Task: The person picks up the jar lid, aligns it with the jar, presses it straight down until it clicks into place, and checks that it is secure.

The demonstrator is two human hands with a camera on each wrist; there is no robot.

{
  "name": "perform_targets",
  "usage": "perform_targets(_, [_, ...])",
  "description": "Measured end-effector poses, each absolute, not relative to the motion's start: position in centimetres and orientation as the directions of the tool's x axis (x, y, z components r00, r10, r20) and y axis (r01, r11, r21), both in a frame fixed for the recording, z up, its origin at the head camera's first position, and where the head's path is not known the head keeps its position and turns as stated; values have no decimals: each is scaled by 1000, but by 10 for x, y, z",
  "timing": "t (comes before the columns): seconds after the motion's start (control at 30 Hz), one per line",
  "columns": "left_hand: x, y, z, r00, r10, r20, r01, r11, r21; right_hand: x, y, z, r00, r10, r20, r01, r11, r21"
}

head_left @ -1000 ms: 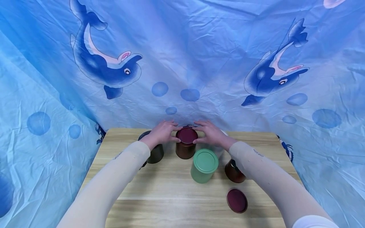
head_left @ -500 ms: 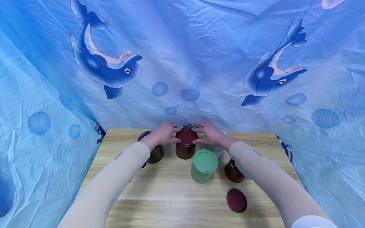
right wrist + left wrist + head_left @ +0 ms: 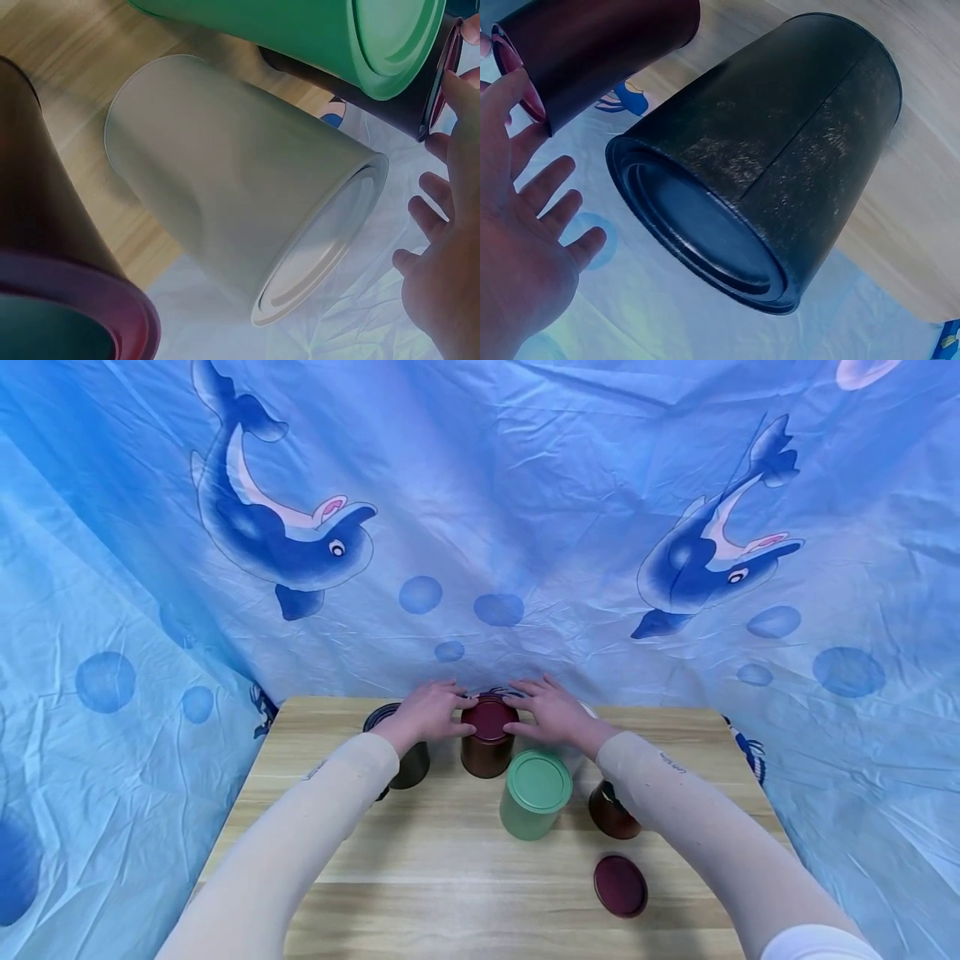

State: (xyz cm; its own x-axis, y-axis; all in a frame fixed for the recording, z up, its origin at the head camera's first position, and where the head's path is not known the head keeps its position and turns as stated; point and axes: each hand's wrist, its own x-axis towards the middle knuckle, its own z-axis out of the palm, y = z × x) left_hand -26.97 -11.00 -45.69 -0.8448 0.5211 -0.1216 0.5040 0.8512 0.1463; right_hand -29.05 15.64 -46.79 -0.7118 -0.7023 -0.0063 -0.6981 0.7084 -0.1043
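Observation:
A dark red lid (image 3: 490,717) tops the brown canister (image 3: 486,762) at the back middle of the table. My left hand (image 3: 427,714) comes to it from the left, thumb and index fingertip at the rim, the other fingers spread loose beside it. From the right, my right hand (image 3: 553,714) touches the same lid in the same way, thumb over its edge. In the left wrist view a black canister (image 3: 757,150) stands close to my left hand. A pale grey canister (image 3: 232,172) stands under my right forearm, largely hidden in the head view.
A green lidded canister (image 3: 536,789) stands just in front of the right hand. Farther right, a brown canister (image 3: 615,817) without a lid is partly hidden by my sleeve. A loose dark red lid (image 3: 620,887) lies near the table's front right. Blue dolphin-print cloth (image 3: 495,527) surrounds the wooden table.
The right thumb has shifted slightly left, farther onto the lid. Both hands otherwise stay at the canister, and the view has shifted a little.

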Motion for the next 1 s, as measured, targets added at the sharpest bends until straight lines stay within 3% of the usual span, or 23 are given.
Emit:
perform_targets(0.23, [-272, -105, -454, -848, 510, -146, 508, 860, 53, -291, 155, -468, -716, -698, 15, -694, 709, -122])
perform_targets(0.67, [-274, -104, -455, -847, 509, -153, 516, 857, -2, -289, 154, -472, -737, -676, -16, -663, 727, -181])
perform_targets(1.0, [-263, -100, -455, -863, 488, -129, 499, 864, -65, -284, 149, -470, -742, -670, -23, -660, 737, -145])
